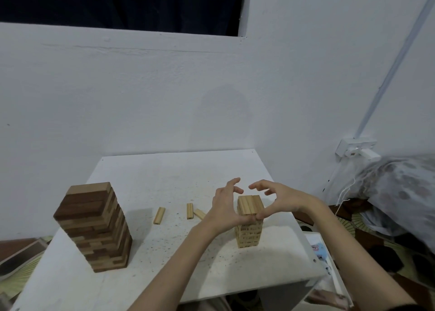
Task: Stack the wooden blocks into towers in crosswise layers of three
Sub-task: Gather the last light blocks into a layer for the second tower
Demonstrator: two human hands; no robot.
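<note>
Both hands frame the top of the pale tower (pixel 249 221). The left hand (pixel 224 207) has its grip spread, fingers arched apart above the tower's left side while the thumb lies against the near edge of the top layer. The right hand (pixel 280 198) mirrors it, grip also spread, fingers arched over the right side and the thumb tip touching the same near edge. Neither hand carries a block.

The top layer shows three pale blocks side by side, running away from the camera. This tower stands right of centre on the white desk (pixel 164 263).

Three loose pale blocks lie on the desk to its left: one block (pixel 159 215) alone, an upright-lying one (pixel 189 211) further right, and a slanted one (pixel 200 214) just beside it, partly hidden by the left wrist.

Well apart, on the desk's left side, stands one taller, wider dark tower (pixel 94 228) of mixed brown blocks, twisted slightly.

That makes two towers and three loose blocks.
</note>
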